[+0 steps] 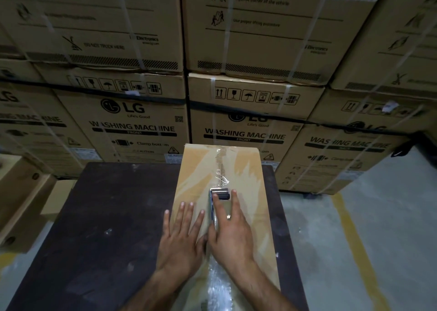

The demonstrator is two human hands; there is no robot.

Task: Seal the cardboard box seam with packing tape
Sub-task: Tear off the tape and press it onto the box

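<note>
— So where do things stand, seen from the head camera?

— A cardboard box point(222, 206) lies lengthwise on the dark surface point(113, 216), with stacked washing-machine cartons point(137, 126) behind. The right hand point(228, 230) is clamped over a tape dispenser point(220, 198) sitting on the centre seam point(221, 166). Shiny tape point(218, 284) covers the near stretch; the far stretch looks bare or only loosely covered.

— And the other hand?

— The left hand point(181, 235) lies flat, fingers spread, pressing the box just left of the dispenser.

— What might go wrong?

— I'd guess the tape could wander off the seam or wrinkle if the dispenser tilts, and the box may slide if that flat hand eases.
</note>
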